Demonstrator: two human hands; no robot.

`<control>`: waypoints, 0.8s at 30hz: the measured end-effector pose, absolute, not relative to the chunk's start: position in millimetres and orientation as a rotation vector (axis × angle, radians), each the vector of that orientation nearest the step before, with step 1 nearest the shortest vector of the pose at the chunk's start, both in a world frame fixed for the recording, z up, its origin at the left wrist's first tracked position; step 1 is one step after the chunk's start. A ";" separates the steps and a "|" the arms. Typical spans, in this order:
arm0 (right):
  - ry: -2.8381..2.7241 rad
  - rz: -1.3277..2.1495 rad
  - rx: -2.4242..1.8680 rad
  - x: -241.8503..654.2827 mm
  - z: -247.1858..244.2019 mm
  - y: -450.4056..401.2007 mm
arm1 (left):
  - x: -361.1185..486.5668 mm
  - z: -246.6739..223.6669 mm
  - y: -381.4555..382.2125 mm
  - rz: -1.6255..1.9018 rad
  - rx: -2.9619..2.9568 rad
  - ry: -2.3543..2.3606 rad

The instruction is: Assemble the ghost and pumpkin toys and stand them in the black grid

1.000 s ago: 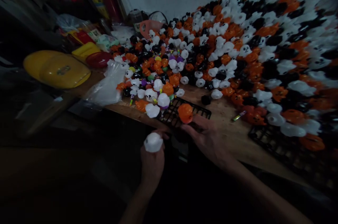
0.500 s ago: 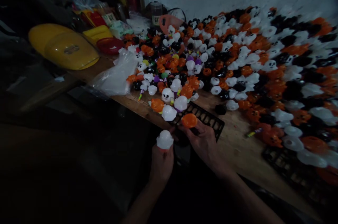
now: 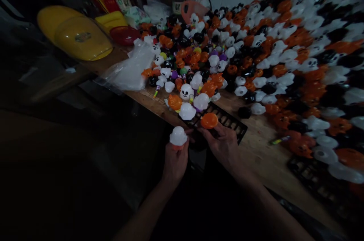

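Observation:
My left hand (image 3: 175,161) is wrapped round a piece with a rounded white top (image 3: 178,136) and an orange part below it. To its right, my right hand (image 3: 224,144) grips an orange piece (image 3: 209,120) between thumb and fingers, its smooth orange face upward. The two held pieces are apart. Just beyond them, at the table edge, lie a white skull-faced head (image 3: 186,92), a white rounded piece (image 3: 187,111) and an orange piece (image 3: 174,102). A black slotted tray (image 3: 237,127) lies partly behind my right hand.
A big heap of orange, white and black pieces (image 3: 278,51) covers the wooden table (image 3: 258,154). Clear plastic bags (image 3: 125,72), a yellow scoop-like object (image 3: 82,38) and a red dish (image 3: 123,35) are at the left. Another black tray (image 3: 305,176) is at the right.
The view has shifted, so the table and heap appear slightly higher and farther right. The piece in my left hand has tilted, showing more of its orange lower part. Both hands keep their holds.

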State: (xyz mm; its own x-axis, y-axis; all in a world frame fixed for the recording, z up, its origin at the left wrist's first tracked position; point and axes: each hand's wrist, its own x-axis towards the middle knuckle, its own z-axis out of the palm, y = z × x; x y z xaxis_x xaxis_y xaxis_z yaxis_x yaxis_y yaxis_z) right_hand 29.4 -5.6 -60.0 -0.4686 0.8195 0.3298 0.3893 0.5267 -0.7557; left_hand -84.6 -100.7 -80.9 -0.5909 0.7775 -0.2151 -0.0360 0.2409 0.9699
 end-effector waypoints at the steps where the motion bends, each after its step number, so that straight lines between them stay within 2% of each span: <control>1: -2.059 0.800 -0.975 29.6 -59.6 -6.0 | -84.0 -81.9 -99.6 1.445 0.675 1.791; 9: -2.129 0.694 -0.901 28.1 -59.3 -5.7 | -76.8 -68.0 -109.2 1.592 0.769 1.799; 15: -2.123 0.754 -0.814 26.4 -59.2 -3.2 | -77.4 -50.7 -101.9 1.600 1.006 1.838; 24: -2.182 0.817 -0.789 30.1 -64.8 2.7 | -65.8 -64.8 -82.2 1.656 1.014 1.891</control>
